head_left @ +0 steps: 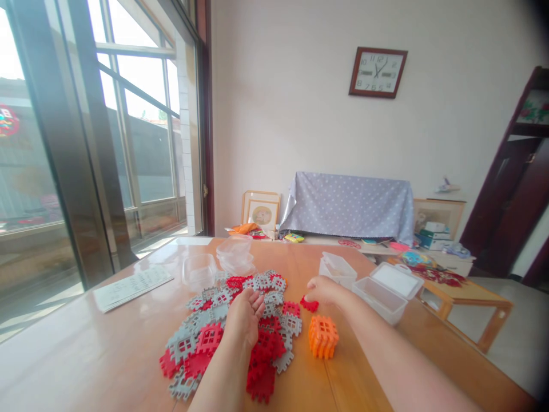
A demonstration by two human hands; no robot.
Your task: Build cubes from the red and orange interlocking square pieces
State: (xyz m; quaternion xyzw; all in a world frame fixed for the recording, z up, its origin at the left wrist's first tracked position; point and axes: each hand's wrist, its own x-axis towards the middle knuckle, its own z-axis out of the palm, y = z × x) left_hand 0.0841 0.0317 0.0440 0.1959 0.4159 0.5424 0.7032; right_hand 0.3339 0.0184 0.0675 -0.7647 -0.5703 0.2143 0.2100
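Left hand [246,317] open, fingers spread slightly, over pile of red and grey plastic pieces [210,339]. Right hand [325,289] pinches red piece [309,305] just beside pile. Orange stack [323,337] nearby on wooden table [351,377]. Clear box [380,302] right of right wrist. White booklet [132,287] far left. Clock [378,72] on wall [283,103].

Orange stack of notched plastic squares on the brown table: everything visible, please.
The orange stack of notched, plastic-looking squares stands upright on the glossy brown table, right of the mixed pile of red and grey notched pieces. Its top piece shows a grid of openings; toothed edges make the sides wavy. Its exact count is unclear. Only the table visibly touches it.
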